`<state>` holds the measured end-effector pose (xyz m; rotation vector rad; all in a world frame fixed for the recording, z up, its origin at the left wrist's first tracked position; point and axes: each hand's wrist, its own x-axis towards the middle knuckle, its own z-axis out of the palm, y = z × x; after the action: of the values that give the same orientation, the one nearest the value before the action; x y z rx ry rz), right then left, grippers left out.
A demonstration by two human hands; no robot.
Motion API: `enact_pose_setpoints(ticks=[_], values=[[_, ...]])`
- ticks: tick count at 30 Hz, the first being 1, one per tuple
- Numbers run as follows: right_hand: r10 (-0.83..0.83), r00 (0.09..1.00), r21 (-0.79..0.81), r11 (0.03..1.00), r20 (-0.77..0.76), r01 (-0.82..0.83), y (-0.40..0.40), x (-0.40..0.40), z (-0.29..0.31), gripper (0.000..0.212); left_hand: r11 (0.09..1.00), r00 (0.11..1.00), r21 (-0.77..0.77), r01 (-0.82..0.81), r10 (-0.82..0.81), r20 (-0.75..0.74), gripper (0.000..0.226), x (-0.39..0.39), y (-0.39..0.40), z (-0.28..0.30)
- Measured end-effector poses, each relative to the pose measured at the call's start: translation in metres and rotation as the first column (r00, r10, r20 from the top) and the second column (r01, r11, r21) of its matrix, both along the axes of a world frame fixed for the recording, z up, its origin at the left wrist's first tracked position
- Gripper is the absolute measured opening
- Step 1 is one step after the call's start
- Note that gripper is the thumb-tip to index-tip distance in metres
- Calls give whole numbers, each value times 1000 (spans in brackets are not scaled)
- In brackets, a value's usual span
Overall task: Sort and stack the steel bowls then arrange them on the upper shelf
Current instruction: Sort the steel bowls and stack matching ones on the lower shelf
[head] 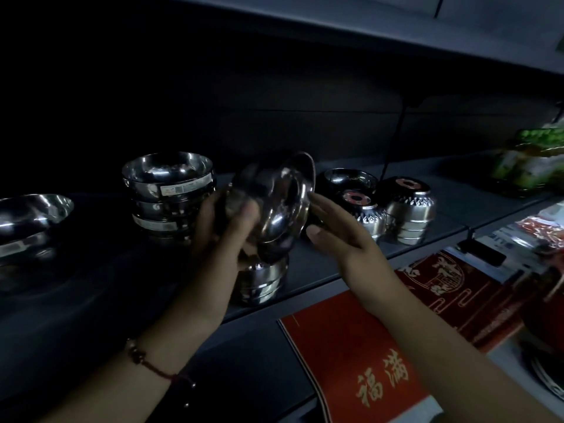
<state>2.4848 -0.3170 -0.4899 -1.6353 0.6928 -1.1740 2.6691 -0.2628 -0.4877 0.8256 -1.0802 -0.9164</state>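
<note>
Bowl [274, 206] tilted at frame centre, gripped by my left hand [225, 221]; right hand [332, 230] open, fingertips at rim. Risk: slick steel slips, hits stack [262, 279] below.

I saw two bare forearms coming in from the near edge, with no sleeves on either. The left hand [225, 221] and the right hand [338, 230] wore no gloves, and I could make out no rings in the dim light. On the left wrist sat a thin red cord bracelet [152, 366] strung with a few small round beads, some pale and some dark, with loose ends trailing toward the near side. The fingernails looked short and plain.
</note>
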Motion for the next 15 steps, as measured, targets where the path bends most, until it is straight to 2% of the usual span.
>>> enact_pose_setpoints(ticks=[4, 6, 8, 10, 12, 13, 15], values=[[-127, 982, 58, 991, 141, 120, 3, 3, 7, 43, 957, 925, 103, 271, -229, -303, 57, 1, -1, 7], [-162, 973, 129, 981, 165, 142, 2, 5, 9, 44, 926, 894, 163, 339, -264, -362, 62, 2, 0, 8], [-169, 971, 195, 971, 171, 135, 0, 4, 10, 43, 892, 888, 239, 384, -287, -360, 66, 4, 0, 7], [-161, 976, 239, 963, 149, 123, 0, 1, 11, 36, 879, 937, 335, 339, -283, -206, 68, 9, 1, 9], [-170, 977, 274, 953, 131, 129, -1, -4, 12, 30, 914, 975, 379, 142, -196, 107, 69, 11, 3, 8], [-183, 975, 299, 944, 126, 138, -1, -6, 12, 29, 944, 963, 329, 25, -111, 244, 62, 11, 2, 5], [-209, 973, 360, 919, 95, 162, -4, -12, 11, 28, 975, 908, 123, -184, 121, 401, 41, 12, 1, -3]])
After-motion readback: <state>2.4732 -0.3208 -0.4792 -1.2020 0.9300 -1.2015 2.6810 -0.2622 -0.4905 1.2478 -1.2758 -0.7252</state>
